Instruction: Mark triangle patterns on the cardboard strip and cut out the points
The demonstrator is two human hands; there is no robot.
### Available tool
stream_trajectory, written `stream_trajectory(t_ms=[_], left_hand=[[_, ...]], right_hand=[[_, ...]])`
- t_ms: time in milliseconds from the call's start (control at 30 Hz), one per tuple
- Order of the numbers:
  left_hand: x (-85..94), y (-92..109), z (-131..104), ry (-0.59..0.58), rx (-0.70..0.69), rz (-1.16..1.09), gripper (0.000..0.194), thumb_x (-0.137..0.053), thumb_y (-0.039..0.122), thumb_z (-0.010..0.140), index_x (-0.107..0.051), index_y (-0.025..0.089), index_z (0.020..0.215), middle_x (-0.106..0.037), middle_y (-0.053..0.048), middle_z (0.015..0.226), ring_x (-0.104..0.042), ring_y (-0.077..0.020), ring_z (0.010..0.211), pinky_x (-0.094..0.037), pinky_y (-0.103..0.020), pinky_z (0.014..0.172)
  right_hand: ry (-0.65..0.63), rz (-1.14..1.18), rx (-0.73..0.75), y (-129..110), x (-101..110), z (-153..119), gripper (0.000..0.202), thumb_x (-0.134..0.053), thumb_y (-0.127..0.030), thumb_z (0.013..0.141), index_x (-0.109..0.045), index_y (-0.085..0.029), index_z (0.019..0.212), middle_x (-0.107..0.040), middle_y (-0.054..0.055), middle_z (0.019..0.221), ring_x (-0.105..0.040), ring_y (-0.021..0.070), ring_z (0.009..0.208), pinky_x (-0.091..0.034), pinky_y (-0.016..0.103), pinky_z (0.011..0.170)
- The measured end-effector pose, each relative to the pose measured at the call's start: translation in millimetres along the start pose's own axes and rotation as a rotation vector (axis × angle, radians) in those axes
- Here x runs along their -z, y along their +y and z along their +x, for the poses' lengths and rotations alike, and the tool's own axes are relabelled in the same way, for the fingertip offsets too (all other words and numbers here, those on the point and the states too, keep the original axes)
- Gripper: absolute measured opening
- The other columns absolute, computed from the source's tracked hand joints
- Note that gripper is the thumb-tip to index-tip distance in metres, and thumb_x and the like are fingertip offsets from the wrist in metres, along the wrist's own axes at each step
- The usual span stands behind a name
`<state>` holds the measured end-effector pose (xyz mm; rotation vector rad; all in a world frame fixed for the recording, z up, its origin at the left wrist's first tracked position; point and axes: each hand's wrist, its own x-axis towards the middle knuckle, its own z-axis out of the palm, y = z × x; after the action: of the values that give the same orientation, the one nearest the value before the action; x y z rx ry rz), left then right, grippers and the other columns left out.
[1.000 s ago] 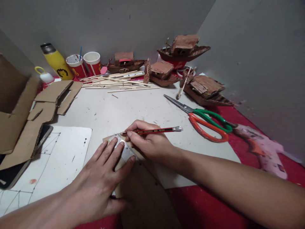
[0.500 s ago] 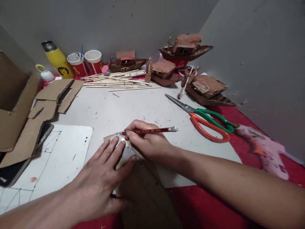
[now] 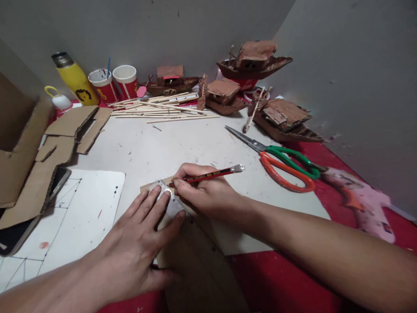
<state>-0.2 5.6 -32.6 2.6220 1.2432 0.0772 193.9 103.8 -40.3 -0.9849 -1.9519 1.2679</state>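
Observation:
My left hand (image 3: 143, 230) lies with its fingers spread over a clear ruler (image 3: 176, 202), pressing it against a strip of brown cardboard (image 3: 202, 278). The ruler runs at a slant along the strip. Between the thumb and fingers of my right hand (image 3: 203, 189) is a dark red and black pencil (image 3: 211, 174), its silvery end pointing right. The pencil's tip is at the ruler's right edge, on the cardboard near its far end. My right hand partly covers the strip's right side.
Scissors (image 3: 276, 163) and a pink glue gun (image 3: 365, 200) lie right. Brown model boats (image 3: 257, 65), wooden sticks (image 3: 163, 108), paper cups (image 3: 125, 80) and a yellow bottle (image 3: 74, 80) line the back. Cardboard pieces (image 3: 61, 143), a phone (image 3: 61, 187) and a drawn sheet (image 3: 94, 204) are left.
The pencil tip has moved slightly nearer to me along the ruler's edge, and the pencil's back end has tipped up a little. My left hand stays in place on the ruler.

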Motion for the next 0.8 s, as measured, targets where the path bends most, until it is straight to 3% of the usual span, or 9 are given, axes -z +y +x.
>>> stream_trajectory(t_ms=[400, 800], left_hand=[[-2.1, 0.6, -1.4, 0.017, -0.008, 0.012, 0.092, -0.079, 0.054, 0.067, -0.046, 0.023, 0.147, -0.023, -0.020, 0.164, -0.016, -0.0435, 0.150, -0.020, -0.062, 0.118], [-3.2, 2.0, -1.2, 0.021, 0.015, -0.008, 0.092, -0.082, 0.051, 0.064, -0.048, 0.025, 0.145, -0.027, -0.019, 0.162, -0.014, -0.0426, 0.150, -0.018, -0.061, 0.119]], right_hand=[[-0.116, -0.036, -0.099, -15.8, 11.5, -7.1, 0.017, -0.050, -0.019, 0.080, -0.048, -0.021, 0.062, -0.041, -0.005, 0.053, -0.038, 0.0108, 0.052, -0.030, 0.024, 0.046], [-0.151, -0.025, -0.173, -18.9, 14.2, -10.9, 0.013, -0.049, -0.015, 0.072, -0.050, -0.021, 0.060, -0.046, -0.003, 0.055, -0.040, 0.0116, 0.054, -0.032, 0.024, 0.047]])
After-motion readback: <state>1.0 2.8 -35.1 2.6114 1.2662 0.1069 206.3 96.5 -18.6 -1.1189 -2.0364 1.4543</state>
